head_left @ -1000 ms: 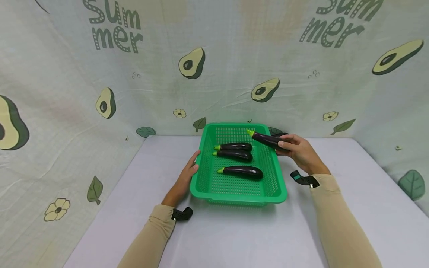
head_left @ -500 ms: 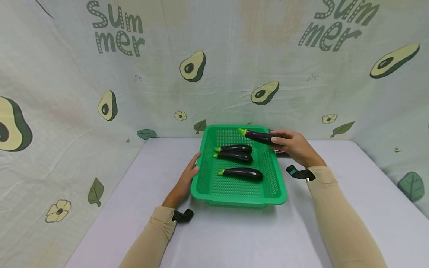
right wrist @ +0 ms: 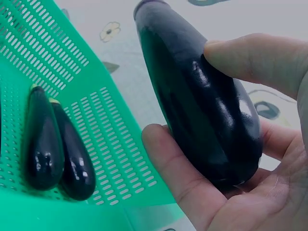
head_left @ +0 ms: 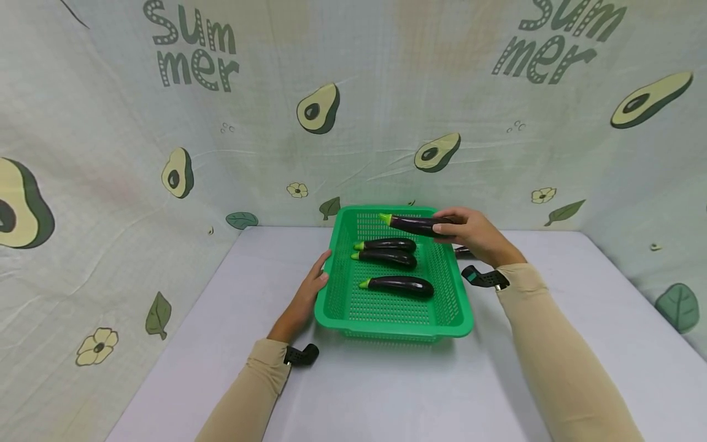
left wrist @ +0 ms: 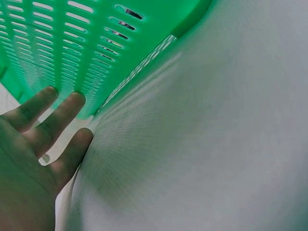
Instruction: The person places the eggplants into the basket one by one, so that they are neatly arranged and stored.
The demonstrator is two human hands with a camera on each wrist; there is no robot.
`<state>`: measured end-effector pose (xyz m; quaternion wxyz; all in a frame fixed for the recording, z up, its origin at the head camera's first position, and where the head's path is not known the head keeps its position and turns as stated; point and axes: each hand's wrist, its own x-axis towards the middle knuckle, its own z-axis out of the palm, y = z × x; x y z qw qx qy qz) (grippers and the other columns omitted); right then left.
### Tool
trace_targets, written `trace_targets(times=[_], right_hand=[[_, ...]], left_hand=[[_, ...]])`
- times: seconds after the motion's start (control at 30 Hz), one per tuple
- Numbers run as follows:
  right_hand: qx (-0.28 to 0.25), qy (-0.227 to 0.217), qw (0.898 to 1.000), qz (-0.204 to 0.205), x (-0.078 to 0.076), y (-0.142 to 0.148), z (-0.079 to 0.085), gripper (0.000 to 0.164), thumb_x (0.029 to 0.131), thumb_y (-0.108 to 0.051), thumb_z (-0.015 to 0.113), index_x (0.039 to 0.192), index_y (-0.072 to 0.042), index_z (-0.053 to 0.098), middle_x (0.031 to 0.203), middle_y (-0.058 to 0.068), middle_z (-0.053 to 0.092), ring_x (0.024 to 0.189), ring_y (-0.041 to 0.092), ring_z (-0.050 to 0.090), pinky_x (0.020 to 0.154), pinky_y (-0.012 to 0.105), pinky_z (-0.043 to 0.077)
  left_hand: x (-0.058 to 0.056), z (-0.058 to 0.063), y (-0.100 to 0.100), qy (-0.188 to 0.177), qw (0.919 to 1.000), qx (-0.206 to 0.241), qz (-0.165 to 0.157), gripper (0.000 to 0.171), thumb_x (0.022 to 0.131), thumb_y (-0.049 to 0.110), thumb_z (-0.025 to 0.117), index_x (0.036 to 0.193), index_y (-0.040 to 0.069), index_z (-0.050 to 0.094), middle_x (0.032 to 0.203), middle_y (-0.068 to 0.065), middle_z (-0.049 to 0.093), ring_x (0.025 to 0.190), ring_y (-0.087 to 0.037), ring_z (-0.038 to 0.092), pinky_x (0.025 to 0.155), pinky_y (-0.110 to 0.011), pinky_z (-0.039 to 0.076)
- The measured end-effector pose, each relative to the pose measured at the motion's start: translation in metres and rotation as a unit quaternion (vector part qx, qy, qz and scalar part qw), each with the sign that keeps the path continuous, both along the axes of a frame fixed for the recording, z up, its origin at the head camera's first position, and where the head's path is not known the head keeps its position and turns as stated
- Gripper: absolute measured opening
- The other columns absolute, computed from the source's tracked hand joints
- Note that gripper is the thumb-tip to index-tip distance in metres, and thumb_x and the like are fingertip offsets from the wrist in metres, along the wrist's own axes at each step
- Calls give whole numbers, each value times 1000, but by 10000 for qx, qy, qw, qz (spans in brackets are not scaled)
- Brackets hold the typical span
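Observation:
My right hand (head_left: 474, 233) grips a dark purple eggplant (head_left: 411, 224) by its thick end, over the far right part of the green plastic basket (head_left: 393, 330). Its green stem points left. In the right wrist view the thumb and fingers wrap around the glossy eggplant (right wrist: 192, 91). Inside the basket lie an eggplant at the back (head_left: 389, 244), another close beside it (head_left: 386, 258), and one nearer the front (head_left: 400, 286). At the basket's left side my left hand (head_left: 302, 301) touches the wall with fingers extended, as the left wrist view also shows of the hand (left wrist: 43, 139).
Part of another dark eggplant (head_left: 463, 252) shows on the white table (head_left: 386, 393), right of the basket and partly behind the right hand. A printed cloth (head_left: 375, 92) hangs behind the table and along its sides.
My right hand has carried the eggplant leftward from the basket's right edge to farther over the basket. The eggplant on the table behind it is now partly uncovered. My left hand stays at the wall.

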<state>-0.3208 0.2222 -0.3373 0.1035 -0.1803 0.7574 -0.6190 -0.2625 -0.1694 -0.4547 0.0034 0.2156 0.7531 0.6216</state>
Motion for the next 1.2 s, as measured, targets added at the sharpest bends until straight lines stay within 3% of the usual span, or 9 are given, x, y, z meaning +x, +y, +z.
trace_targets(times=[0.2, 0.47, 0.57, 0.8, 1.2], right_hand=[[82, 60, 9999, 124, -3, -6, 0, 61, 98, -23, 68, 145, 6, 43, 151, 19, 35, 112, 28, 66, 100, 37, 48], [-271, -77, 9993, 227, -5, -14, -2, 57, 97, -15, 69, 143, 9, 46, 144, 24, 42, 113, 26, 64, 96, 37, 50], [-275, -117, 9993, 233, -6, -15, -3, 57, 97, -15, 69, 144, 8, 45, 145, 24, 42, 116, 32, 63, 97, 38, 50], [-162, -181, 9992, 316, -8, -16, -2, 63, 97, -17, 69, 148, 6, 42, 151, 22, 37, 115, 28, 64, 101, 42, 46], [309, -99, 9991, 278, -12, -24, -2, 62, 96, -20, 70, 147, 4, 44, 152, 20, 38, 124, 36, 57, 97, 35, 50]], left_hand=[[1, -1, 0, 71, 10000, -57, 35, 59, 107, 32, 34, 163, 21, 16, 167, -9, 10, 149, -33, 14, 114, -61, 14], [3, -3, -2, -23, 9999, -137, 15, 58, 109, 27, 31, 163, 19, 13, 167, -9, 8, 151, -29, 6, 116, -59, 8], [5, 2, -2, -50, 9998, -187, -39, 57, 109, 25, 29, 163, 18, 11, 167, -9, 7, 151, -28, 5, 117, -58, 8], [21, 32, 1, -80, 9995, -258, -186, 58, 109, 21, 30, 162, 9, 11, 167, -14, 7, 151, -32, 5, 116, -60, 9], [22, 33, 2, -155, 9995, -210, -183, 59, 109, 22, 31, 162, 12, 11, 167, -13, 6, 151, -30, 5, 117, -58, 9]])
